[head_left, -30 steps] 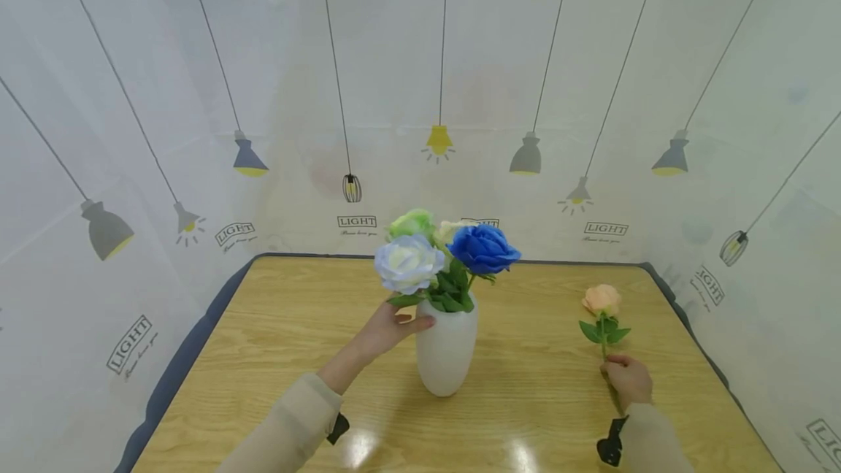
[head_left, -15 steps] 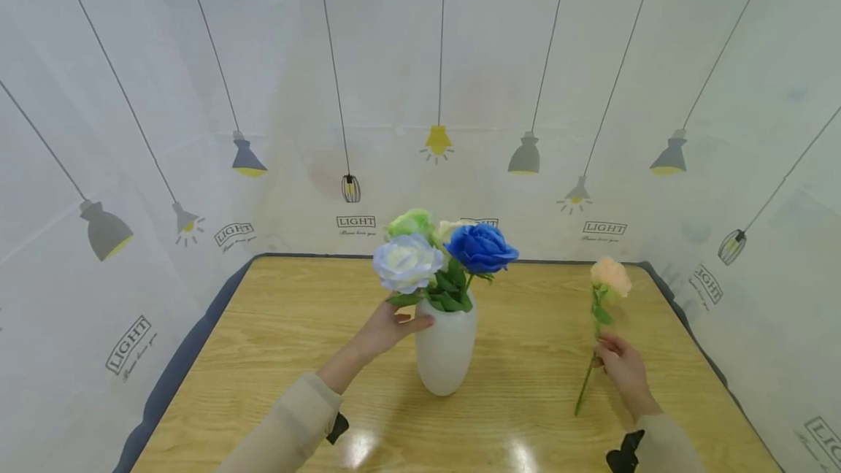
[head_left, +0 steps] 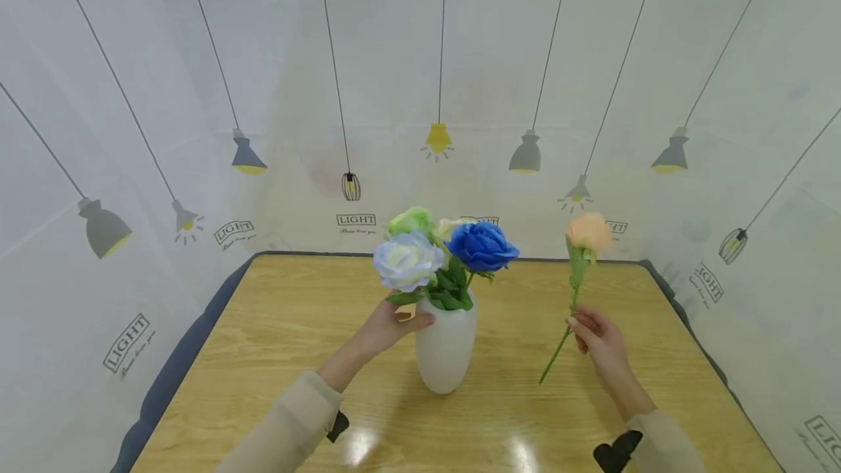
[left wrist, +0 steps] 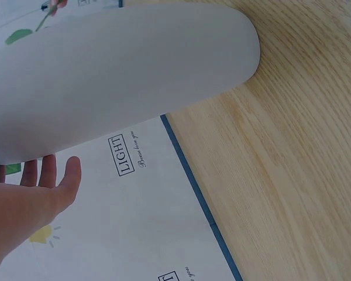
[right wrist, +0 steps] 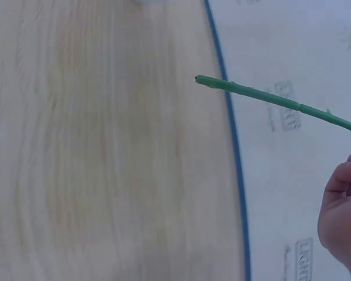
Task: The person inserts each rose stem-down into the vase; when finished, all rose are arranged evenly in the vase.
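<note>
A tall white vase (head_left: 445, 356) stands upright on the wooden table, holding a blue rose (head_left: 482, 247), a pale blue-white rose (head_left: 409, 263), a green one (head_left: 412, 222) and a cream one partly hidden behind them. My left hand (head_left: 386, 331) rests on the vase's left side near the rim; in the left wrist view its fairly straight fingers touch the vase wall (left wrist: 134, 76). To the right, my right hand (head_left: 606, 347) pinches the stem of a peach rose (head_left: 588, 232), raised above the table. The lower stem (right wrist: 251, 93) juts out from the fingers, its cut end bare.
The wooden table (head_left: 309, 298) has a dark blue edge strip (head_left: 177, 363). White cloth walls (head_left: 282, 79) printed with lamps surround it on the back and both sides. A black strap piece (head_left: 617, 451) hangs at the right cuff.
My right hand has lifted the peach rose off the table and moved it up and to the left, its stem now slanting. My left hand and the vase have stayed still.
</note>
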Demonstrator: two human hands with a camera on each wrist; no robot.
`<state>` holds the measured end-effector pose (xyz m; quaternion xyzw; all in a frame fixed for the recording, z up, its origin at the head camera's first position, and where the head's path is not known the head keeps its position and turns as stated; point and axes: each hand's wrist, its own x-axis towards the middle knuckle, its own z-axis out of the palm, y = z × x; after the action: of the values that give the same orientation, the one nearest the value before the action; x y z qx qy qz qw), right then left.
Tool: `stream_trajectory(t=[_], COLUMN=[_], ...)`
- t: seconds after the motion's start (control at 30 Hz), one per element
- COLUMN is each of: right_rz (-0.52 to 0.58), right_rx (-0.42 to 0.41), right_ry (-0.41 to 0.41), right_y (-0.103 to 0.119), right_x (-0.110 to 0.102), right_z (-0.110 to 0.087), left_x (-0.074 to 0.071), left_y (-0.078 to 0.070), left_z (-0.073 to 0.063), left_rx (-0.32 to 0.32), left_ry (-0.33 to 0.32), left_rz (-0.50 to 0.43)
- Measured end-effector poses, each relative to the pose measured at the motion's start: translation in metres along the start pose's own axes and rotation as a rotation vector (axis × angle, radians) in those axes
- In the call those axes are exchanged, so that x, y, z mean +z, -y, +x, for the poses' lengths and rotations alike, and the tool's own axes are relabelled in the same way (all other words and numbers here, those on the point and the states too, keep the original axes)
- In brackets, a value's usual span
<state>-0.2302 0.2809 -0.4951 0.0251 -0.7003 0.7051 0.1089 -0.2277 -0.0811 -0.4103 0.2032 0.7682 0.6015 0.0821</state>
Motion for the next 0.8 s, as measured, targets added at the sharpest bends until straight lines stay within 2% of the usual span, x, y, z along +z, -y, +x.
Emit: stream_trajectory(t=[0.1,0.27,0.33,0.63,0.8], right_rz=[0.029,-0.007,-0.026,0.036,0.007], right_rx=[-0.010,-0.054,-0.083,-0.180,-0.222], right_ry=[0.014,0.055,0.069,0.087,0.105], right_y=[0.016,0.036,0.042,0.069,0.087], right_x=[0.013,0.029,0.034,0.052,0.059], right_z=[-0.001,-0.001,-0.001,-0.002,-0.006], left_x=[0.000,0.000,0.000,0.000,-0.001], left_y=[0.000,0.001,0.001,0.001,0.000], left_z=[0.000,0.001,0.001,0.000,0.000], left_rx=[0.005,0.010,0.009,0.001,-0.004], left_ry=[-0.002,0.003,0.004,0.004,0.007], left_rz=[0.005,0.001,-0.003,-0.010,-0.001])
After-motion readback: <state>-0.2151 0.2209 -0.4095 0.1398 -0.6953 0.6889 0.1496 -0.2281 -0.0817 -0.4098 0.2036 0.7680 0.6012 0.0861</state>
